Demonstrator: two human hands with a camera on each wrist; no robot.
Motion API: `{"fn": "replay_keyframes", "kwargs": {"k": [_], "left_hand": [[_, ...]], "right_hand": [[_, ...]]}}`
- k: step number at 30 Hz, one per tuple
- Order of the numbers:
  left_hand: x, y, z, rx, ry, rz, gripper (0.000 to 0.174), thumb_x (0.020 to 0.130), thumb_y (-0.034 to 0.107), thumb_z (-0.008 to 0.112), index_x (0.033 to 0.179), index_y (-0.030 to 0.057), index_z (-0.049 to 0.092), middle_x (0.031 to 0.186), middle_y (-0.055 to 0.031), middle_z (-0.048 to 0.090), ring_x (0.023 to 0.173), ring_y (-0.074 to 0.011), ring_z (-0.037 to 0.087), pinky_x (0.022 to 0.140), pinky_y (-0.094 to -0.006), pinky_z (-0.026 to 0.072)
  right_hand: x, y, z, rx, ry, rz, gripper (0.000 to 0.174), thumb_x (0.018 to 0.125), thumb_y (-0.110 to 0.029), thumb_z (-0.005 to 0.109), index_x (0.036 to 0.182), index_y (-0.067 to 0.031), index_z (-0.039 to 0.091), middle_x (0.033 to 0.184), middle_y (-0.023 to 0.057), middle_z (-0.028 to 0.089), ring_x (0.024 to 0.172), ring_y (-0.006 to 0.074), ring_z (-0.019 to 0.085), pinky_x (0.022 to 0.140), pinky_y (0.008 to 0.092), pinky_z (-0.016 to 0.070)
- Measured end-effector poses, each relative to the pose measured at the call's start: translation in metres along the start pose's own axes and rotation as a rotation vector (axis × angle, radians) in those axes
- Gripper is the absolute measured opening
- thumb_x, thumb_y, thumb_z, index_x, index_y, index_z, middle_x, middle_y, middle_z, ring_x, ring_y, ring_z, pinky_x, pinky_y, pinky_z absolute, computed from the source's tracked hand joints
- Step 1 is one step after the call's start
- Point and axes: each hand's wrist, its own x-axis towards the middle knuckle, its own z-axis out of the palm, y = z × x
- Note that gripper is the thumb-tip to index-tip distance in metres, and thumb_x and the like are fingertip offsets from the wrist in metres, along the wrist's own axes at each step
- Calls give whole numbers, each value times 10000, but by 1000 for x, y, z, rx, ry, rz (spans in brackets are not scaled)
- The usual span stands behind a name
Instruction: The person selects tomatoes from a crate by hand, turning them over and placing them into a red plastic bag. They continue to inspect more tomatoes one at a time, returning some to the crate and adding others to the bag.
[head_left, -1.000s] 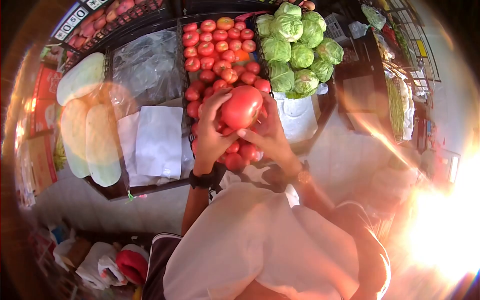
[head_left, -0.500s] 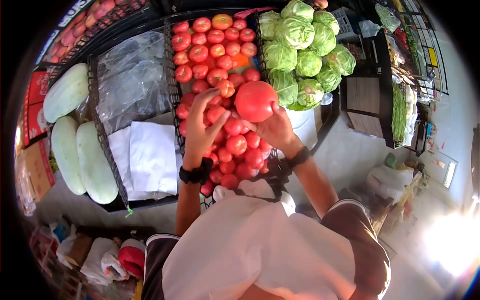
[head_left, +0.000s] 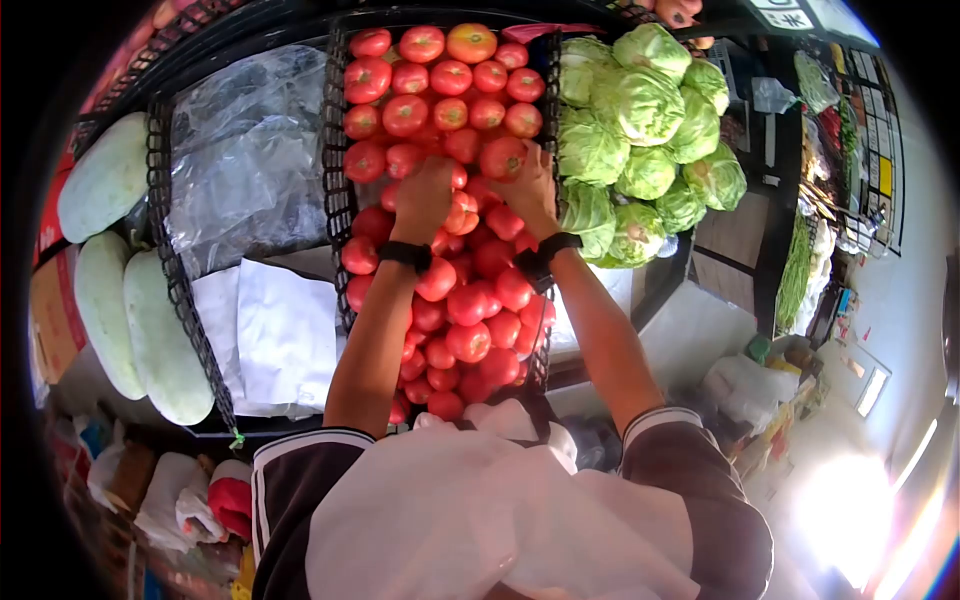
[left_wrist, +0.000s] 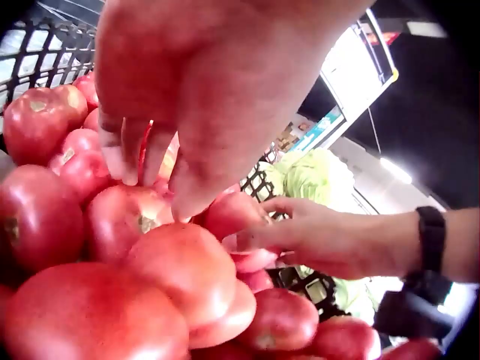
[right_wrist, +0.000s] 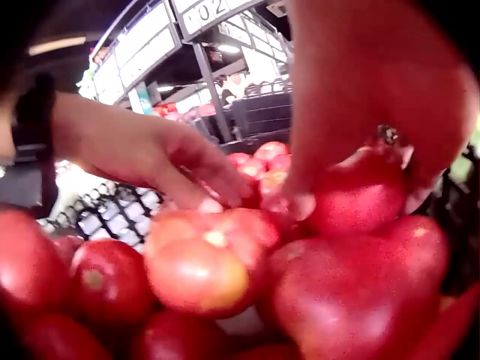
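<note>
Head view: my left hand (head_left: 425, 195) and my right hand (head_left: 530, 185) are both down on the heap of red tomatoes (head_left: 465, 300) in the black plastic mesh crate (head_left: 333, 170), at its far half. My right fingers are curled about a large round red tomato (head_left: 503, 157), which sits on top of the heap beside the crate's right wall. Pale green leafy cabbages (head_left: 640, 110) are stacked just right of the crate. Clear crumpled plastic bags (head_left: 245, 150) lie to its left, and long pale green melons (head_left: 100, 190) beyond those. Left wrist view: my left hand (left_wrist: 202, 82) hangs over the heap with its fingers (left_wrist: 120, 161) loosely bent and pointing down. They hold nothing; whether the tips touch a tomato I cannot tell. My right hand (left_wrist: 311, 236) is near, lower right. Right wrist view: my right hand (right_wrist: 375, 90) grips the large round red tomato (right_wrist: 360, 195), thumb on one side and fingers on the other, with the fruit resting among its neighbours. My left hand (right_wrist: 165, 161) lies with nearly straight fingers on the heap.
</note>
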Motion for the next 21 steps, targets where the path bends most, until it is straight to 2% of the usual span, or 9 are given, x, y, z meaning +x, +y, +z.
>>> {"fn": "replay_keyframes", "kwargs": {"k": [3,7,9,13,15,18,19,20,21], "left_hand": [[2,-10,8,342,22,66,177,848,140,585,1019,138,629,990,-93,658,928,-295,641,755,-459,520],[11,-13,-1,355,-29,126,175,852,161,593,1025,146,619,942,-53,670,927,-259,646,766,-449,504],[16,-15,-3,351,-78,164,180,857,159,587,1036,143,609,932,-35,674,938,-254,646,779,-441,496],[17,-11,5,548,-126,139,302,861,123,569,1162,143,590,966,-54,663,955,-277,649,801,-451,496],[15,-15,7,547,-141,141,312,867,123,568,1178,146,577,1004,-54,669,985,-267,648,821,-456,487],[11,-23,13,526,8,208,200,888,152,551,1085,142,589,1016,-34,678,973,-224,647,840,-451,473],[11,-26,13,512,4,199,215,891,149,548,1102,139,589,1021,-36,679,985,-225,645,844,-449,473],[10,-30,15,494,-4,190,230,893,147,546,1118,136,590,1026,-38,680,997,-225,644,848,-448,473],[8,-31,18,470,-12,179,245,895,144,544,1135,132,591,1031,-40,681,1009,-226,642,852,-446,473]], "right_hand": [[14,5,6,-8,-44,-19,950,618,-258,908,1388,-71,384,1289,258,482,1095,460,577,900,503,522],[21,11,17,66,-35,-79,965,631,-247,912,1403,-55,366,1318,257,468,1088,465,583,873,503,531],[24,12,25,57,-30,-48,964,639,-265,913,1405,-54,366,1330,259,461,1102,464,578,873,497,534],[24,12,24,21,-123,-7,953,659,-311,908,1404,-54,371,1354,259,446,1139,457,562,879,488,536],[21,9,18,-11,-77,-55,909,680,-280,890,1398,-51,382,1333,251,465,1139,450,560,880,491,533],[14,3,2,-16,-22,-77,839,722,-263,852,1407,-61,412,1308,245,509,1119,448,573,910,487,517],[12,3,-3,-12,-5,-79,815,738,-262,837,1413,-68,425,1301,244,527,1109,449,579,924,485,510],[12,13,2,-33,93,-162,678,751,-194,797,1350,-73,505,1254,221,566,1099,433,584,928,471,509],[12,16,0,-35,64,-202,633,754,-182,786,1321,-69,528,1232,216,579,1097,425,586,927,467,509]]}}
